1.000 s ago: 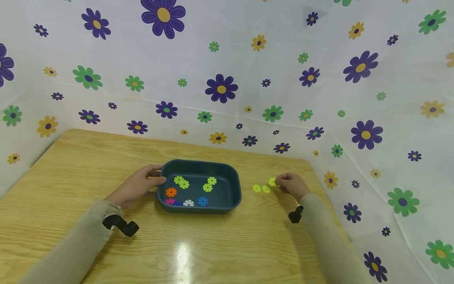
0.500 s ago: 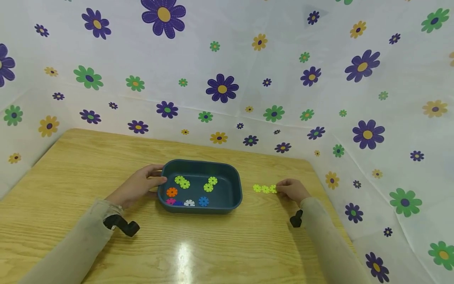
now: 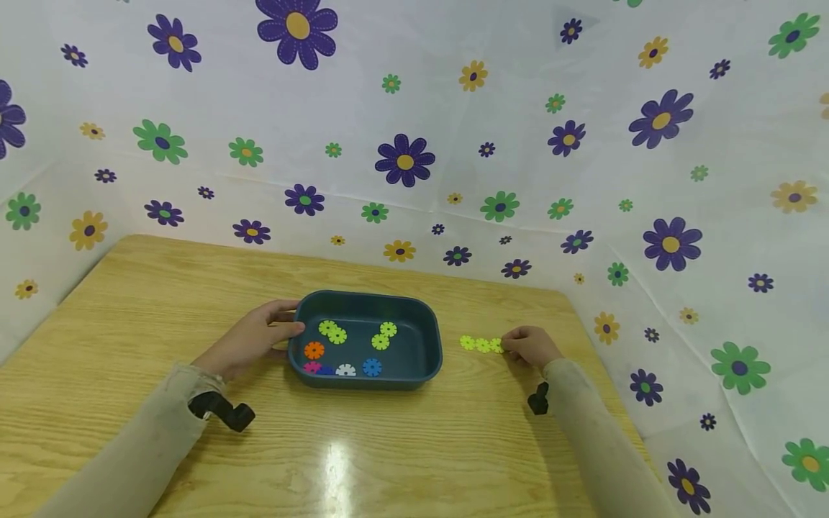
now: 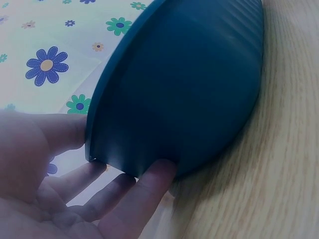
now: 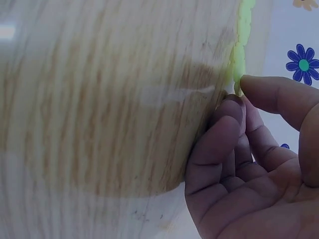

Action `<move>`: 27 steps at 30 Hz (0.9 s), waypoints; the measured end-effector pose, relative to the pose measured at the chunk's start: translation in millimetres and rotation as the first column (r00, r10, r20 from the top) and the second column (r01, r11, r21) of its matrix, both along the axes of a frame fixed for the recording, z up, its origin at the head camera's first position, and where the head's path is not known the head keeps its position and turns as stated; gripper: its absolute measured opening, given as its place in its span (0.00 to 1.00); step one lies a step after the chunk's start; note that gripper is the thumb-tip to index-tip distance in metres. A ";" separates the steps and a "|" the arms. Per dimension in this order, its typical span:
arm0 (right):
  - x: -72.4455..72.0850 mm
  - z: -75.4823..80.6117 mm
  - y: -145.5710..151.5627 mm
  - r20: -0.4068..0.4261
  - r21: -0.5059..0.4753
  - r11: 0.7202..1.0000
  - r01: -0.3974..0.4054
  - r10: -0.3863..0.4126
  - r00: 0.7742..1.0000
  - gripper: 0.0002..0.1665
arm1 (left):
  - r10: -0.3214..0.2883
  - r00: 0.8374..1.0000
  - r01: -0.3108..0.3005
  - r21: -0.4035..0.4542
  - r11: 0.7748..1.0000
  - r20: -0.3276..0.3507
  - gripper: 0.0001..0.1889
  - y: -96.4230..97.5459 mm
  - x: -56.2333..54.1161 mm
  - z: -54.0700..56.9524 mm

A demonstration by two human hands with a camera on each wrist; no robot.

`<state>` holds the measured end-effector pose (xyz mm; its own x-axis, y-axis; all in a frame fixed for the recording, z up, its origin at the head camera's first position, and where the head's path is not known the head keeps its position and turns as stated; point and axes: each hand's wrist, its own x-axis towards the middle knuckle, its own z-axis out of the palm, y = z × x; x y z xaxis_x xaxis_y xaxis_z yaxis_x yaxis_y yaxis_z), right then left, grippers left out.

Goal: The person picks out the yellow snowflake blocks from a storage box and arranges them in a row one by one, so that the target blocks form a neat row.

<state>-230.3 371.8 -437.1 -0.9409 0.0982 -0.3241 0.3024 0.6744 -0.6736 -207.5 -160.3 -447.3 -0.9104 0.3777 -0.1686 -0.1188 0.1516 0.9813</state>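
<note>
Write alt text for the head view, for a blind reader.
A person's right hand pinches the end of a row of three yellow-green notched plastic discs on a light wooden table; the left hand holds a dark teal rounded-rectangular plastic tray containing mixed-colour notched discs.

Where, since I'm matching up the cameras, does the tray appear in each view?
Head: the tray is left of centre in the lower half, left hand at its left end.
Left wrist: upper middle, cut off by the top edge.
Right wrist: not in it.
Shared landmark: flowered backdrop, at left in left wrist, at right in right wrist.
</note>
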 end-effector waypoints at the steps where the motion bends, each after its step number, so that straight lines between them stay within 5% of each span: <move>1: 0.0 0.1 0.4 -0.001 0.002 1.000 -0.004 0.004 1.000 0.11 | 0.000 1.000 0.000 0.002 1.000 0.002 0.34 0.2 0.1 0.2; 12: 7.4 27.6 -15.8 -0.094 0.006 0.999 -0.038 0.038 0.995 0.19 | 0.002 1.000 -0.002 0.012 1.000 0.009 0.33 0.6 0.9 0.7; 19: 10.2 56.1 -74.1 -0.126 -0.074 0.987 -0.143 0.133 0.983 0.22 | 0.004 1.000 -0.004 0.010 1.000 0.012 0.33 -0.3 1.9 0.0; 27: 13.8 63.2 -145.0 -0.199 -0.075 0.953 -0.292 0.273 0.941 0.17 | 0.009 1.000 -0.009 0.011 1.000 0.022 0.33 1.3 1.0 -0.1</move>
<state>-216.5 226.8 -373.9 -0.9691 -0.2051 -0.1370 -0.0264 0.6385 -0.7692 -206.4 -159.0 -447.4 -0.9100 0.3714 -0.1842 -0.1413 0.1399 0.9800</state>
